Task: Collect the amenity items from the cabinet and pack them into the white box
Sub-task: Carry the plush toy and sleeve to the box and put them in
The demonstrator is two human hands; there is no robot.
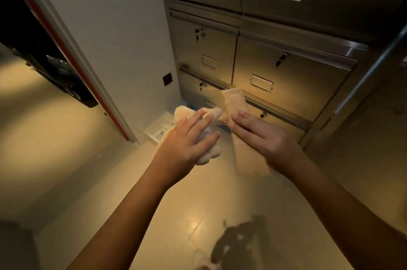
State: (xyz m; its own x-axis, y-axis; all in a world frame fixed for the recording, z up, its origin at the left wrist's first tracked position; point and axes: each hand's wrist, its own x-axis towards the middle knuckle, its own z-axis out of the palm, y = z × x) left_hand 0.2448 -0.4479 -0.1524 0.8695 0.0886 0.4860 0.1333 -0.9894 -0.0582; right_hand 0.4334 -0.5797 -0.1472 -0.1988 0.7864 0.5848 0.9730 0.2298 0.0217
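My left hand (187,140) holds a bunch of soft pale wrapped amenity items (211,152), with its fingers spread over them. My right hand (257,135) grips flat beige amenity packets (234,102), one sticking up past my fingers and one hanging below my palm. Both hands meet in mid-air above the floor, in front of the steel cabinet (275,67). The white box (157,131) stands on the floor below my left hand, against the wall and the cabinet's corner, and is mostly hidden by the hand.
The cabinet's drawers are shut, with keys in their locks. A white wall panel (114,38) and a door frame stand to the left, with a dark shelf unit (44,58) beyond. Pale tiles cover the floor (198,214).
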